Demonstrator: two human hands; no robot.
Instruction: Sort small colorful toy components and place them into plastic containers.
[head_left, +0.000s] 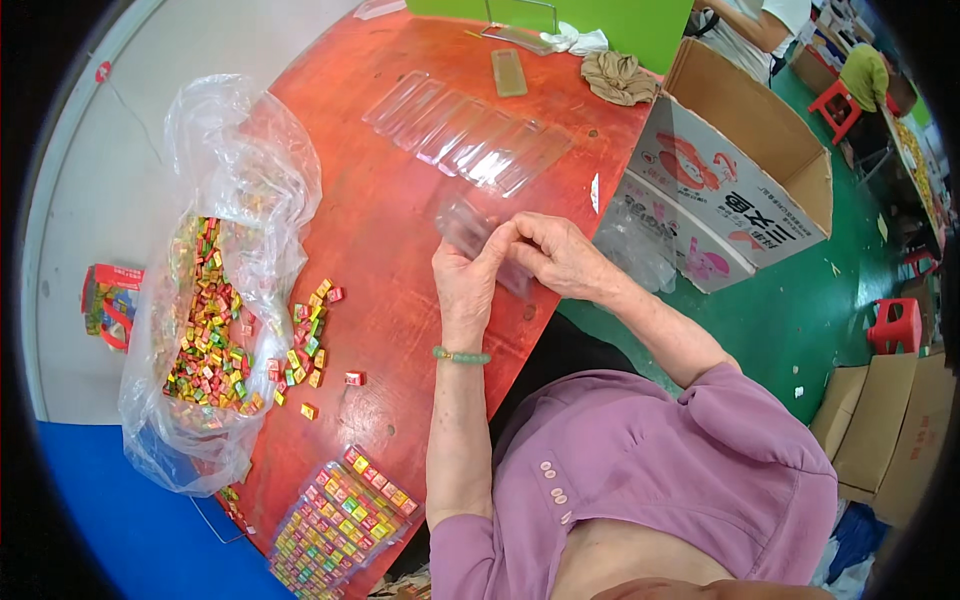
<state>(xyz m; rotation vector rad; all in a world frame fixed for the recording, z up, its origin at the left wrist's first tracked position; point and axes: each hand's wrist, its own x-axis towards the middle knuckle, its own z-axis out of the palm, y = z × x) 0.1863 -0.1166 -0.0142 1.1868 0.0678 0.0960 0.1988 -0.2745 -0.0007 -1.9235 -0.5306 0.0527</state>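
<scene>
Both of my hands are closed on a clear plastic tray [466, 218] above the red table. My left hand [466, 280], with a green bead bracelet on its wrist, grips the tray's near side. The fingers of my right hand [558, 258] pinch at its right edge, close to the left thumb. Just beyond lies an overlapping row of clear plastic trays [440, 120]. To the left, small wrapped candies [212, 330] in red, yellow and green fill a large clear plastic bag [205, 130]. Filled trays of candies [340, 520] lie at the near left of the table.
Loose candies [305, 340] lie beside the bag on the red table [370, 260]. A tan cloth [618, 78] and a small flat yellowish block [508, 73] lie at the far edge. An open cardboard box [740, 190] stands to the right. Another person [765, 25] is behind it.
</scene>
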